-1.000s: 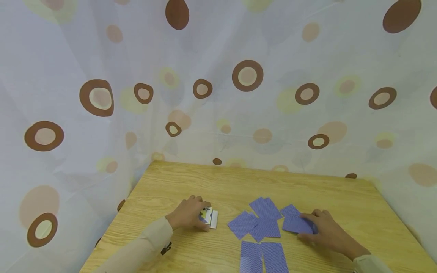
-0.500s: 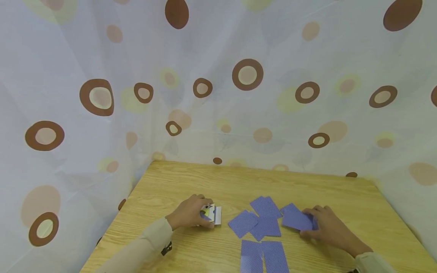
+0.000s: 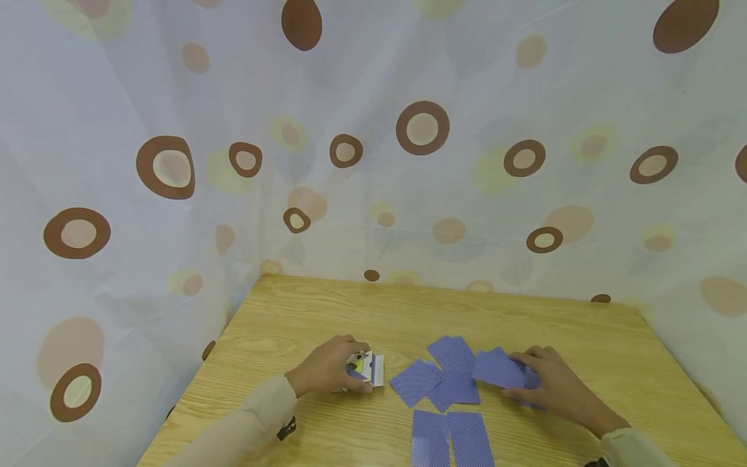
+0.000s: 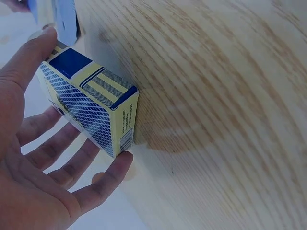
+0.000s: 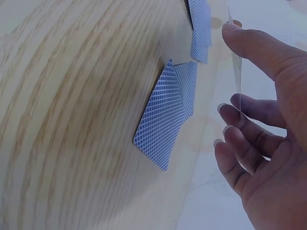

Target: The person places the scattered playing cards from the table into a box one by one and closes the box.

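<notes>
In the head view my left hand (image 3: 328,368) grips a playing-card box (image 3: 360,367), its white flap (image 3: 379,371) sticking out to the right. In the left wrist view the box (image 4: 84,108) sits between thumb and fingertips, patterned in blue and cream with a barcode at one end. My right hand (image 3: 551,383) pinches a blue-backed playing card (image 3: 496,368) at its right edge. That card (image 5: 236,72) appears nearly edge-on in the right wrist view, lifted off the table. Below it, face-down cards (image 5: 160,120) lie overlapping on the wood.
Several face-down cards (image 3: 452,353) lie overlapped in the middle of the wooden table (image 3: 327,305). Two more cards (image 3: 430,438) lie side by side near the front. A spotted white sheet (image 3: 362,194) hangs behind the table and along its sides.
My left hand has shifted slightly right with the card box. My right hand has drawn its card up and left, off the cards beneath. The other cards stay in place.
</notes>
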Demonstrator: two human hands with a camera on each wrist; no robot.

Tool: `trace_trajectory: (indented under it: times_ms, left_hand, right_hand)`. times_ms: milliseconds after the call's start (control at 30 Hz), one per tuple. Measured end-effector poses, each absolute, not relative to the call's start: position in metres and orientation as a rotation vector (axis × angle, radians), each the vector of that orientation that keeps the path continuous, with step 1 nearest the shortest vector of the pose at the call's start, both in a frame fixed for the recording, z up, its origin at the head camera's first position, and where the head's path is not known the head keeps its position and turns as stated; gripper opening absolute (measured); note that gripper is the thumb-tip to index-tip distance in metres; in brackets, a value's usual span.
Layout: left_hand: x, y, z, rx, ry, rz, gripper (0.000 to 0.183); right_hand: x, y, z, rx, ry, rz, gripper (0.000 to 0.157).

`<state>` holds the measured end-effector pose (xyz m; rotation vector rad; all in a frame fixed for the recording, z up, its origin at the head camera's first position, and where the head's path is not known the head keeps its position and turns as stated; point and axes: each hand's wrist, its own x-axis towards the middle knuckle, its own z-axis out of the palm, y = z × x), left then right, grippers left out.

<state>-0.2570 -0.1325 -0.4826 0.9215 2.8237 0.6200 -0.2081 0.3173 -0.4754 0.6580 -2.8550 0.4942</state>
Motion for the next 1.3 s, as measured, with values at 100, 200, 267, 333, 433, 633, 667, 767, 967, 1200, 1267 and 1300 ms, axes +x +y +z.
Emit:
trace_trajectory:
  times_ms: [100, 200, 267, 333, 433, 633, 667, 767, 967, 1200, 1267, 1300]
  left_hand:
    - [-0.257, -0.132, -0.484, 0.937, 2.821, 0.614, 0.081]
    - [-0.258, -0.132, -0.485, 0.945, 2.817, 0.609, 0.082]
    - [-0.258, -0.131, -0.485, 0.947, 2.816, 0.607, 0.081]
    - [-0.257, -0.131, -0.485, 0.950, 2.820, 0.598, 0.081]
    - [-0.257, -0.131, -0.484, 0.956, 2.823, 0.593, 0.081]
    - [-0.258, -0.129, -0.484, 0.963, 2.823, 0.578, 0.082]
    - [-0.259, -0.129, -0.484, 0.965, 2.825, 0.574, 0.083]
    - [-0.259, -0.127, -0.485, 0.972, 2.827, 0.566, 0.083]
    - [-0.258, -0.126, -0.485, 0.980, 2.841, 0.545, 0.083]
    - [-0.256, -0.126, -0.484, 0.968, 2.838, 0.565, 0.082]
    - [-0.256, -0.126, -0.484, 0.973, 2.832, 0.585, 0.081]
    - [-0.256, -0.126, -0.484, 0.977, 2.830, 0.590, 0.081]
  right_hand:
    - [-0.209, 0.315, -0.477, 0.669, -2.843, 0.510, 0.074]
    - [-0.209, 0.312, -0.477, 0.677, -2.847, 0.512, 0.074]
    - [-0.209, 0.309, -0.477, 0.680, -2.848, 0.516, 0.074]
    - [-0.209, 0.306, -0.476, 0.684, -2.848, 0.518, 0.074]
    - [-0.209, 0.302, -0.474, 0.692, -2.849, 0.534, 0.074]
    - [-0.211, 0.296, -0.473, 0.707, -2.853, 0.556, 0.073]
    - [-0.211, 0.295, -0.472, 0.709, -2.857, 0.564, 0.072]
    - [-0.212, 0.291, -0.470, 0.718, -2.869, 0.572, 0.072]
    - [-0.214, 0.283, -0.468, 0.753, -2.882, 0.602, 0.071]
    - [-0.216, 0.275, -0.470, 0.792, -2.882, 0.637, 0.069]
    - [-0.216, 0.272, -0.470, 0.807, -2.878, 0.637, 0.069]
    - [-0.216, 0.271, -0.469, 0.815, -2.875, 0.641, 0.069]
